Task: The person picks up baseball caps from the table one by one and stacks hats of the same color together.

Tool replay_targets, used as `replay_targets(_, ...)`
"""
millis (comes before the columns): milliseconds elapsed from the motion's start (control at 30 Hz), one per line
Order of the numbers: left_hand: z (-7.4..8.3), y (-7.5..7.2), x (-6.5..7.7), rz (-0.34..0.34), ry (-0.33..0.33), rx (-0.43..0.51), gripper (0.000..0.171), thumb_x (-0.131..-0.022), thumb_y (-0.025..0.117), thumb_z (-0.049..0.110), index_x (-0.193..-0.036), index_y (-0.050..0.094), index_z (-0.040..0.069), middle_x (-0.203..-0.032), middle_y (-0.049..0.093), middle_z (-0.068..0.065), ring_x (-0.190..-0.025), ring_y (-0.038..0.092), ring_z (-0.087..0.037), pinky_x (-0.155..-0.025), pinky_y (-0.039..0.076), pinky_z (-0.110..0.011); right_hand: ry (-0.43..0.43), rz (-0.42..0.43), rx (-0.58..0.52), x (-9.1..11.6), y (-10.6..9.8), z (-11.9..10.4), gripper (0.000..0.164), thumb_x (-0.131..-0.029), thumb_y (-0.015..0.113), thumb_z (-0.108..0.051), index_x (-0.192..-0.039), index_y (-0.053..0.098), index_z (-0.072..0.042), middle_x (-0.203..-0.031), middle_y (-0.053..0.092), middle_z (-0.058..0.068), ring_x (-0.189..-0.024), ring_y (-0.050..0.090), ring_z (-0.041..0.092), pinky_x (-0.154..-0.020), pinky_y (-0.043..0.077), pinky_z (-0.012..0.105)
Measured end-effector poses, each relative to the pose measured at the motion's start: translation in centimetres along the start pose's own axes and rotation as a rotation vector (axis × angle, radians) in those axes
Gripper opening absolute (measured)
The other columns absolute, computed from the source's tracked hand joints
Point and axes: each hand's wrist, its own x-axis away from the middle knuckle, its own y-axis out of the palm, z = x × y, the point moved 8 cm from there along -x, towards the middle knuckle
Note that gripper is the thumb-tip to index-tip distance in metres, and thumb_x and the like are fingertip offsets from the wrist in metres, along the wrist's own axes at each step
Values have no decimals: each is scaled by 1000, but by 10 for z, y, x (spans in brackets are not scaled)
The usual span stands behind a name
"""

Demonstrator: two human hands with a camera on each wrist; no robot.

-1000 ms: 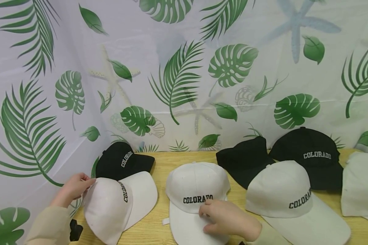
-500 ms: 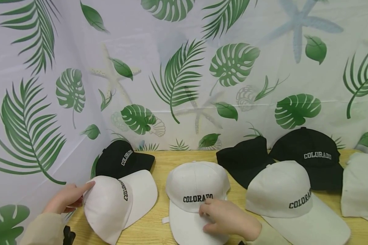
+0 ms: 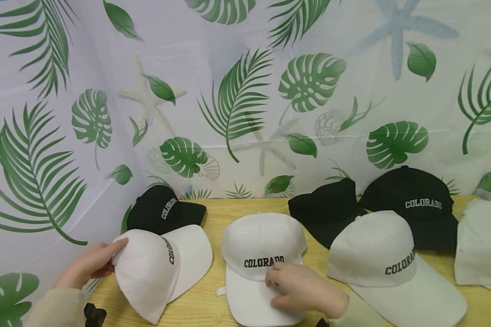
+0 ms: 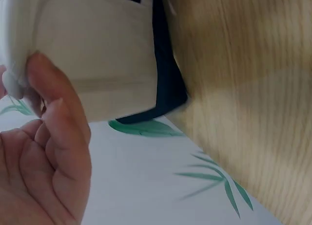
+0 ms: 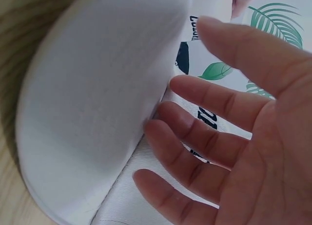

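At the left, a white baseball cap (image 3: 147, 272) lettered COLORADO lies with its brim pointing right. My left hand (image 3: 87, 263) pinches the top of its crown between thumb and fingers; in the left wrist view the fingertips (image 4: 44, 71) are bent at the crown beside the button. A second white baseball cap (image 3: 245, 243) sits in the middle, brim toward me. Over its front, my right hand (image 3: 298, 286) hovers or rests, fingers loosely bent. The right wrist view has those fingers near the seam between brim (image 5: 97, 103) and crown, gripping nothing; whether they touch is unclear.
A black cap (image 3: 153, 211) sits behind the left white cap. To the right are a white cap (image 3: 372, 254), two black caps (image 3: 325, 209) and another white cap (image 3: 480, 245) cut off by the frame. Leaf-patterned cloth (image 3: 245, 181) walls the wooden table (image 3: 196, 309) behind and at left.
My left fingers have shifted from the edge of the left white cap onto its crown top, and that cap has moved slightly right. The right hand stays put.
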Motion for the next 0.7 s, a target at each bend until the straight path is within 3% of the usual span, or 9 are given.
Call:
replay_targets(267, 32, 11, 2, -77, 115, 47, 55, -85, 55, 43, -108, 43, -6, -73, 54, -2, -64, 49, -13, -59, 44, -27, -17, 4, 0, 1, -1, -1, 23, -71, 72, -29, -87, 61, -15, -76, 43, -11, -64, 39, 5, -57, 38, 23)
replay_targets(467, 57, 20, 6, -108, 218, 60, 56, -86, 56, 37, -113, 40, -9, -85, 57, -5, -75, 54, -14, -68, 46, -31, -12, 0, 1, 1, -1, -1, 23, -71, 72, -28, -87, 61, -15, -77, 44, -11, -65, 40, 5, -58, 39, 23)
replay_targets(700, 85, 19, 9, -37, 340, 119, 43, -89, 54, 23, -109, 42, -13, -82, 56, -7, -68, 54, -12, -62, 48, -27, -13, 0, -3, 2, -2, -3, 23, -71, 72, -27, -87, 61, -15, -79, 45, -11, -66, 40, 5, -59, 39, 23)
